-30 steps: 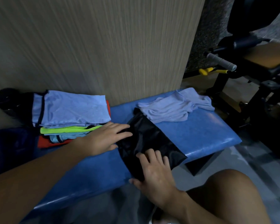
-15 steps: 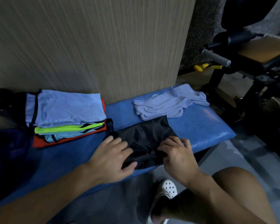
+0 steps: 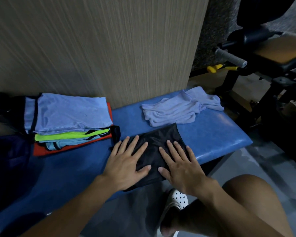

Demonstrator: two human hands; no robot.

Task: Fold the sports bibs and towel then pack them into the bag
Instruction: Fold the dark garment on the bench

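Note:
A folded black bib (image 3: pixel 154 147) lies on the blue bench (image 3: pixel 217 134) near its front edge. My left hand (image 3: pixel 126 161) and my right hand (image 3: pixel 179 163) both press flat on it, fingers straight and spread. To the left sits a stack of folded bibs (image 3: pixel 67 124): light blue on top, then neon green, light blue and red. A crumpled pale lilac towel (image 3: pixel 181 108) lies unfolded at the back right of the bench. A dark blue bag (image 3: pixel 5 161) sits at the far left, mostly in shadow.
A wood-grain wall panel (image 3: pixel 99 48) rises right behind the bench. Black gym equipment (image 3: pixel 266 79) with a grey grip and yellow pin stands to the right. My bent knee (image 3: pixel 256 202) and a white perforated clog (image 3: pixel 176 199) are below the bench edge.
The black bib went from a long strip to a compact fold. Both hands shifted from curled fingers at its edges to lying flat on top of it.

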